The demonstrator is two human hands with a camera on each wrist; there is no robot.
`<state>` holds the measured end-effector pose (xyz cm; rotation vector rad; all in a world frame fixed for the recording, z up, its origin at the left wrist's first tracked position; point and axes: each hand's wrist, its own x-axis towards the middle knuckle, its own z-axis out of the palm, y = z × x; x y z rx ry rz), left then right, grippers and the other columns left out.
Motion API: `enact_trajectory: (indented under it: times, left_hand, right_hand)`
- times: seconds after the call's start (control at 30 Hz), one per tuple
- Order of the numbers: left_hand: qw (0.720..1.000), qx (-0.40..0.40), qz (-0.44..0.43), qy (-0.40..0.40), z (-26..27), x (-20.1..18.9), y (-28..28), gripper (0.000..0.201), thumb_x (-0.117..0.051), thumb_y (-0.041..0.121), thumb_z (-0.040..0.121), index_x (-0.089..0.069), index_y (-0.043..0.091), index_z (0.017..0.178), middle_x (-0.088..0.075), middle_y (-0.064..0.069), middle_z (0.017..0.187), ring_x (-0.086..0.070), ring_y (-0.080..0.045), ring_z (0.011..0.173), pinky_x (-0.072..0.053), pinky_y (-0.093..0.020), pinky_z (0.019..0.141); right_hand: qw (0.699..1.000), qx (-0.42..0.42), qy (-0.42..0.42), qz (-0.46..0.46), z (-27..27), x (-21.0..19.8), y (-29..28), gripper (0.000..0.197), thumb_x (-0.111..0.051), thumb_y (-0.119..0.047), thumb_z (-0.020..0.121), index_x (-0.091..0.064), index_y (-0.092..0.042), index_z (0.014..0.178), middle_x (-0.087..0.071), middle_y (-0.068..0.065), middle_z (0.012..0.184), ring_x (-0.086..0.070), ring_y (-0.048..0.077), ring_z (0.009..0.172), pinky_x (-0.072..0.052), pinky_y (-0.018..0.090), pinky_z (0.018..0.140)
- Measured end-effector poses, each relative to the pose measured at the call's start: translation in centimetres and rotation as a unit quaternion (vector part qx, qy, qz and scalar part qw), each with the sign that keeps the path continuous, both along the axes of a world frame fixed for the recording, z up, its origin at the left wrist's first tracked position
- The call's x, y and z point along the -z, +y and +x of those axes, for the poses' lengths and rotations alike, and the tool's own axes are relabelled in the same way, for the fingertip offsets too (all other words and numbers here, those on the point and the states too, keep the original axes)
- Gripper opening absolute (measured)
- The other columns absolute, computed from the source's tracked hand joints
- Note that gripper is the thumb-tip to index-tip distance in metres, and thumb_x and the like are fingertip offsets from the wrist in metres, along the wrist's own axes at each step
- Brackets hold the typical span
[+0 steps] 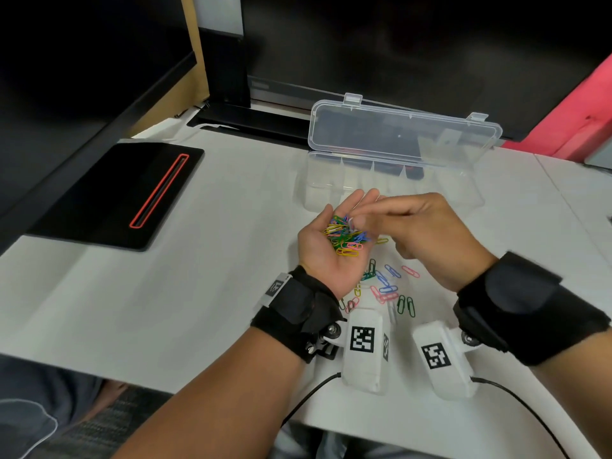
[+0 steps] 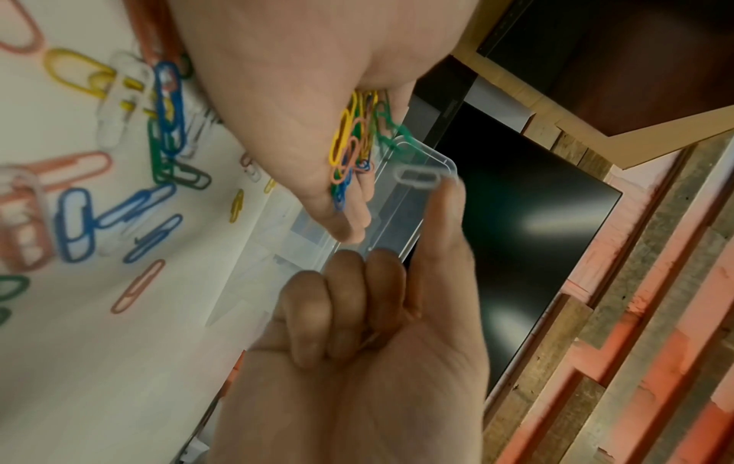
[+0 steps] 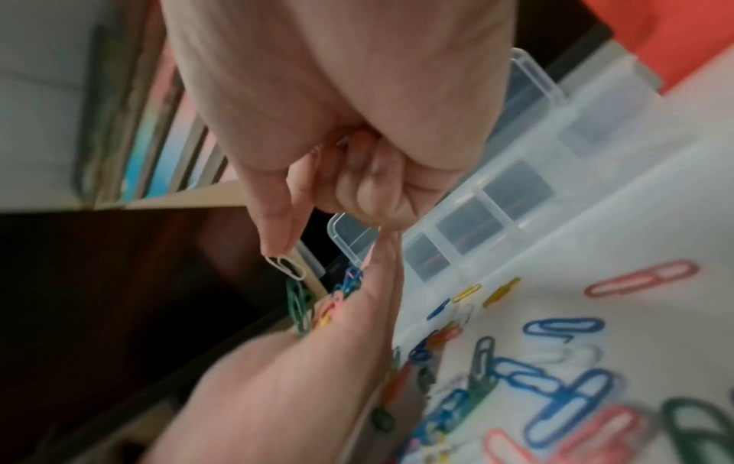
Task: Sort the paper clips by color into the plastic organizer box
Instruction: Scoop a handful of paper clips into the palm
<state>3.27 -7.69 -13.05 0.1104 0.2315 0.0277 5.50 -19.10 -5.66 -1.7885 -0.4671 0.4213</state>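
My left hand [image 1: 347, 205] lies palm up and cupped above the table, carrying a heap of coloured paper clips [image 1: 344, 235]. From the right, my right hand [image 1: 357, 220] reaches over that heap and pinches one white paper clip [image 3: 286, 267] between thumb and forefinger; the white paper clip [image 2: 417, 179] sits at the fingertip, just above the heap. Behind both hands stands the clear plastic organizer box [image 1: 318, 193], its lid [image 1: 404, 137] propped open and its compartments looking bare. More loose clips [image 1: 387, 286] in blue, pink, green and yellow lie on the white table under my wrists.
A black pad with a red-rimmed slot [image 1: 116, 193] lies at the left. A monitor stand [image 1: 231, 104] and a dark screen rise behind the box. A red object [image 1: 579, 120] sits at the far right. Cables run off the table's near edge.
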Motion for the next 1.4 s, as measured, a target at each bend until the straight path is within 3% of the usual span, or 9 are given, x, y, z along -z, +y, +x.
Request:
enact_trajectory:
  times: [0.13, 0.33, 0.53, 0.7, 0.83, 1.0, 1.13, 1.27, 1.4]
  left_hand:
    - [0.999, -0.006, -0.039, -0.010, 0.1, -0.1, -0.1, 0.045, -0.032, 0.024, 0.103, -0.061, -0.010, 0.112, -0.066, -0.024, 0.108, -0.066, -0.038, 0.098, -0.048, -0.049, 0.096]
    - [1.000, 0.009, -0.023, -0.008, 0.2, -0.1, -0.2, 0.045, -0.030, 0.022, 0.103, -0.054, -0.009, 0.123, -0.059, -0.024, 0.127, -0.052, -0.039, 0.122, -0.040, -0.046, 0.099]
    - [1.000, 0.017, -0.005, -0.010, 0.3, -0.2, -0.4, 0.043, -0.031, 0.021, 0.103, -0.052, -0.009, 0.126, -0.053, -0.024, 0.133, -0.047, -0.038, 0.129, -0.043, -0.044, 0.100]
    - [1.000, 0.012, 0.011, -0.005, 0.3, 0.1, -0.4, 0.047, -0.029, 0.024, 0.103, -0.049, -0.008, 0.131, -0.062, -0.025, 0.119, -0.059, -0.035, 0.105, -0.042, -0.044, 0.106]
    - [0.999, 0.020, 0.042, -0.001, 0.3, 0.2, -0.2, 0.046, -0.026, 0.026, 0.104, -0.051, -0.004, 0.129, -0.061, -0.023, 0.122, -0.059, -0.032, 0.110, -0.044, -0.038, 0.099]
    - [0.999, 0.021, 0.037, -0.001, 0.2, 0.1, -0.3, 0.047, -0.027, 0.026, 0.104, -0.049, -0.005, 0.130, -0.058, -0.022, 0.130, -0.057, -0.035, 0.112, -0.042, -0.043, 0.100]
    - [1.000, 0.007, 0.027, 0.005, 0.3, 0.2, -0.1, 0.046, -0.027, 0.024, 0.104, -0.050, -0.007, 0.128, -0.061, -0.024, 0.123, -0.059, -0.036, 0.108, -0.040, -0.041, 0.102]
    - [1.000, 0.007, 0.016, -0.002, 0.3, 0.1, -0.1, 0.041, -0.030, 0.022, 0.104, -0.054, -0.007, 0.122, -0.064, -0.025, 0.115, -0.062, -0.035, 0.102, -0.043, -0.039, 0.100]
    - [1.000, 0.008, 0.007, -0.013, 0.4, 0.2, -0.1, 0.039, -0.032, 0.021, 0.104, -0.057, -0.007, 0.119, -0.065, -0.024, 0.117, -0.058, -0.037, 0.113, -0.044, -0.045, 0.101]
  right_hand:
    - [0.991, 0.028, 0.121, 0.056, 1.2, -0.4, -0.6, 0.011, -0.065, -0.012, 0.085, -0.074, -0.013, 0.092, -0.051, -0.012, 0.050, -0.019, 0.008, 0.048, -0.011, 0.023, 0.045]
    - [0.923, 0.063, 0.316, 0.211, 2.5, -0.3, -1.1, 0.006, -0.049, -0.016, 0.079, -0.048, -0.016, 0.072, -0.019, -0.004, 0.063, -0.014, 0.012, 0.051, -0.012, 0.024, 0.049]
    - [0.894, 0.109, 0.383, 0.208, 3.1, -0.1, -0.9, 0.038, -0.037, -0.032, 0.094, -0.036, -0.019, 0.058, -0.028, -0.003, 0.055, -0.020, 0.010, 0.038, -0.013, 0.019, 0.037]
    - [0.993, 0.042, 0.051, -0.094, 1.9, -0.5, -0.2, 0.031, -0.058, -0.024, 0.094, -0.068, -0.011, 0.067, -0.037, 0.000, 0.050, -0.025, 0.006, 0.035, -0.021, 0.019, 0.034]
    - [0.938, -0.027, -0.192, -0.288, 1.5, -0.2, 0.0, 0.011, -0.077, -0.020, 0.078, -0.077, -0.029, 0.085, -0.061, -0.019, 0.058, -0.054, -0.004, 0.055, -0.036, 0.005, 0.056]
    - [0.918, -0.007, -0.243, -0.314, 1.5, 0.2, 0.4, 0.012, -0.074, -0.023, 0.080, -0.074, -0.034, 0.077, -0.061, -0.021, 0.061, -0.058, 0.003, 0.066, -0.043, 0.019, 0.067]
    - [0.958, -0.001, -0.181, -0.222, 1.6, 0.1, 0.0, 0.012, -0.074, -0.016, 0.083, -0.075, -0.025, 0.076, -0.045, -0.015, 0.035, -0.040, 0.006, 0.039, -0.029, 0.010, 0.046]
    - [0.987, 0.028, -0.097, -0.124, 1.7, -0.3, -0.4, 0.005, -0.074, -0.015, 0.083, -0.077, -0.017, 0.081, -0.032, -0.011, 0.043, -0.023, 0.007, 0.040, -0.023, 0.013, 0.041]
    - [0.982, 0.057, 0.169, 0.055, 2.3, -1.0, -0.7, 0.022, -0.050, -0.014, 0.089, -0.054, -0.017, 0.067, -0.022, -0.005, 0.057, -0.010, 0.012, 0.048, -0.011, 0.022, 0.042]
